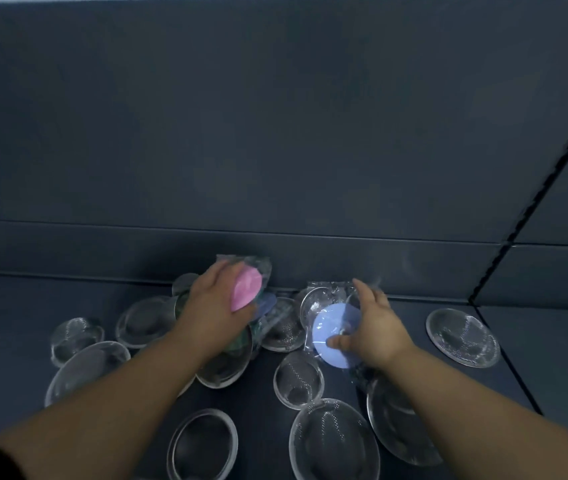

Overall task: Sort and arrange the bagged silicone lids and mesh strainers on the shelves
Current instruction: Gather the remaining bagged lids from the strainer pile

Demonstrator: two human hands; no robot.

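Head view | left hand [216,306] curled round pink bagged lid [246,292] | right hand [376,327] pinches blue bagged lid [336,336], 3 o'clock of left | mesh strainers [334,441] strewn at 6 o'clock on shelf [8,306]; bare shelf seemingly nearest left hand, 9 o'clock

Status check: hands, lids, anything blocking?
Left hand grips bagged pink lid. Right hand pinches bagged blue lid. Mesh strainers scattered loose around both.

Mesh strainers [332,441] lie across the shelf [5,323] centre and front edge; a lone strainer [462,337] sits apart, right. Near the back edge, my left hand [213,306] holds a bagged lid [246,292], my right hand [376,327] a second lid [331,336] beside it
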